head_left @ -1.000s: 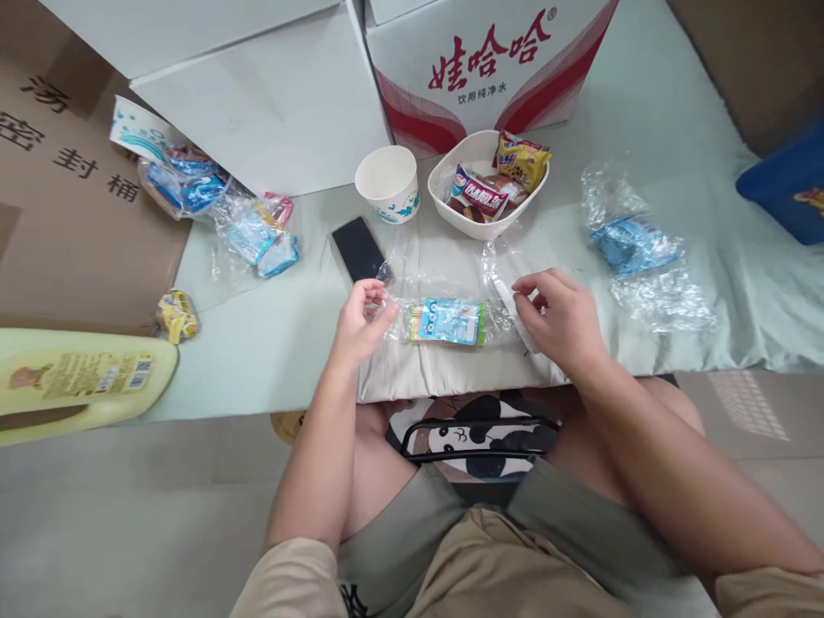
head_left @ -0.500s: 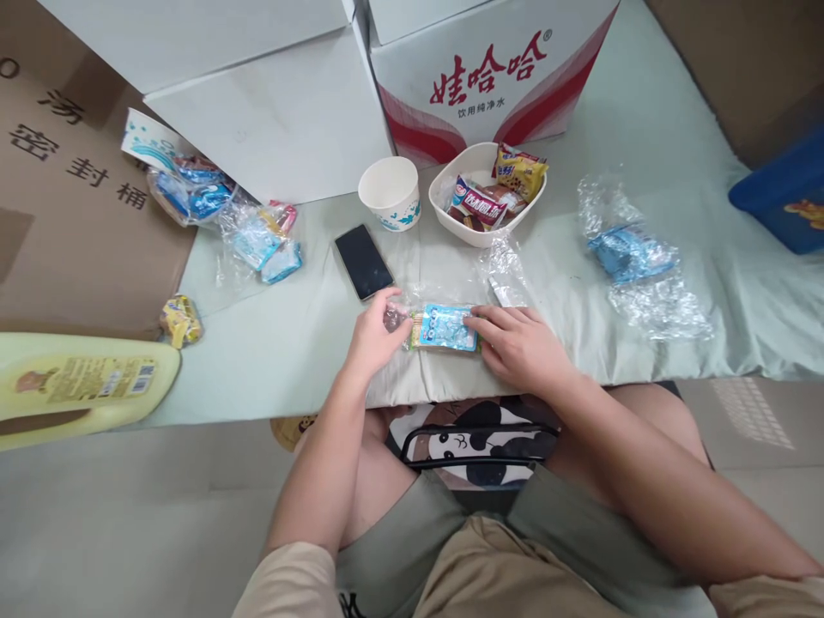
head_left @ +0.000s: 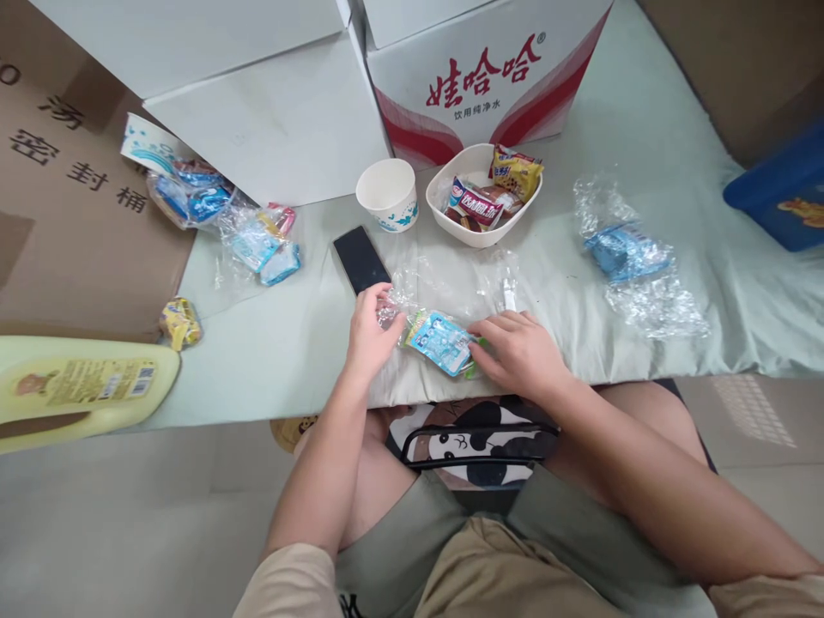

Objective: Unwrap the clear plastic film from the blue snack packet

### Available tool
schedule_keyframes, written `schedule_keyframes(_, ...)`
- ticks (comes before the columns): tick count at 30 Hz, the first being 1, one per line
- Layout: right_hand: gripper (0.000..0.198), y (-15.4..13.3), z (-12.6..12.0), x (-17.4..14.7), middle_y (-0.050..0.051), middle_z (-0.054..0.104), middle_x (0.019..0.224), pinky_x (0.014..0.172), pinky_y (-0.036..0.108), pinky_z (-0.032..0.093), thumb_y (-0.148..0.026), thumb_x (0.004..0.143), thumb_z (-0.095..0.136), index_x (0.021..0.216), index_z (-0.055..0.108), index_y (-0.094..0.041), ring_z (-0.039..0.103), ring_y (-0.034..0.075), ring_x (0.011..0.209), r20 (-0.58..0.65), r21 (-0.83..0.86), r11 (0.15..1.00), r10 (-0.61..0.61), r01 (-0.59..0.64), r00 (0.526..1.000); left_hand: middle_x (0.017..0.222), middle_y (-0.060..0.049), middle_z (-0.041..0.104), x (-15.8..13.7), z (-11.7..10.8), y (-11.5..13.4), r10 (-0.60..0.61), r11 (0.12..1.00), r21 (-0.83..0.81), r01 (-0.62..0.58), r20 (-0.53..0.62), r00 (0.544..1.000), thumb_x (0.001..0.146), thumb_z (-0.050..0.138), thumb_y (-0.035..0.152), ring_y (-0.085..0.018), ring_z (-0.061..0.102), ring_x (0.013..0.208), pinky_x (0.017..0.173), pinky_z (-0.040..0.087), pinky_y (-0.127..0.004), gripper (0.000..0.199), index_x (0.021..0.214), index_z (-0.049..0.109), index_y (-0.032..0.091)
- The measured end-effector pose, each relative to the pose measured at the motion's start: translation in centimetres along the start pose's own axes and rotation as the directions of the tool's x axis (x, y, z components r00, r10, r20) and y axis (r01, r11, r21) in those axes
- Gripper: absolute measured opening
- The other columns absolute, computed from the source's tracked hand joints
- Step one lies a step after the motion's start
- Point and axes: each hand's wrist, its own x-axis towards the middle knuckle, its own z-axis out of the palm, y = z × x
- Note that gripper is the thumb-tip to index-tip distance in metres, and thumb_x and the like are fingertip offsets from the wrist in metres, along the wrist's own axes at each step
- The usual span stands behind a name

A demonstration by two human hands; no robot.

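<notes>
A small blue snack packet (head_left: 440,342) with a green-edged packet partly under it lies tilted near the table's front edge. My right hand (head_left: 518,350) is closed on its right end, fingertips over the blue wrapper. On the other side, my left hand (head_left: 373,330) pinches a crumpled clear plastic bag (head_left: 412,287), close to the packet's left end. A small white strip-like thing (head_left: 509,294) lies in clear plastic just beyond my right fingers; its kind is unclear. The black phone (head_left: 360,260) lies right behind my left hand.
A paper cup (head_left: 387,206) and a white bowl (head_left: 451,225) of wrapped snacks stand before a white carton (head_left: 476,94). Bagged blue packets (head_left: 621,251) lie at right, wrappers (head_left: 257,245) at left. A yellow jug (head_left: 83,382) borders the left.
The blue packet has turned, its right end now nearer the table's front edge. The clear plastic has spread up behind it, and my right hand has shifted slightly.
</notes>
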Motion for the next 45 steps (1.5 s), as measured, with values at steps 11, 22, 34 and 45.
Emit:
schedule_keyframes(11, 0.027, -0.1, 0.3, -0.1, 0.009, 0.074, 0.102, 0.077, 0.039, 0.030, -0.037, 0.096, 0.052, 0.109, 0.067, -0.019, 0.060, 0.028, 0.093, 0.008, -0.101, 0.993, 0.062, -0.061, 0.998, 0.095, -0.007, 0.058, -1.2, 0.8, 3.1, 0.194, 0.941, 0.283, -0.183, -0.012, 0.981, 0.084, 0.061, 0.018, -0.024, 0.059, 0.098, 0.094, 0.047, -0.041, 0.004, 0.085, 0.061, 0.022)
schedule_keyframes(22, 0.033, -0.9, 0.6, -0.2, 0.012, 0.073, 0.098, 0.092, 0.044, 0.028, -0.039, 0.091, 0.058, 0.114, 0.065, -0.018, 0.056, 0.032, 0.108, -0.010, -0.050, 0.998, 0.041, -0.041, 0.999, 0.102, -0.006, 0.060, -0.9, 1.0, 2.4, 0.053, 0.974, 0.206, -0.099, 0.219, 0.974, 0.087, 0.058, 0.019, -0.023, 0.060, 0.102, 0.095, 0.047, -0.038, 0.006, 0.091, 0.062, 0.021)
schedule_keyframes(34, 0.045, -1.0, 1.0, -0.1, 0.013, 0.072, 0.110, 0.087, 0.042, 0.033, -0.042, 0.089, 0.064, 0.125, 0.058, -0.016, 0.060, 0.032, 0.104, 0.068, 0.025, 0.997, 0.066, -0.068, 0.995, 0.098, -0.005, 0.062, -0.8, 1.3, 2.3, 0.098, 0.979, 0.156, -0.129, 0.191, 0.977, 0.086, 0.058, 0.017, -0.021, 0.062, 0.097, 0.092, 0.049, -0.038, 0.006, 0.089, 0.061, 0.020)
schedule_keyframes(45, 0.034, -0.8, 0.9, -0.3, 0.011, 0.067, 0.099, 0.082, 0.039, 0.036, -0.041, 0.089, 0.063, 0.112, 0.060, -0.016, 0.059, 0.030, 0.097, 0.106, 0.027, 1.000, -0.017, 0.014, 0.994, 0.091, -0.003, 0.062, -1.0, 2.0, 2.7, 0.124, 0.981, 0.122, -0.152, 0.214, 0.969, 0.088, 0.054, 0.017, -0.018, 0.060, 0.087, 0.081, 0.049, -0.033, 0.005, 0.087, 0.057, 0.021)
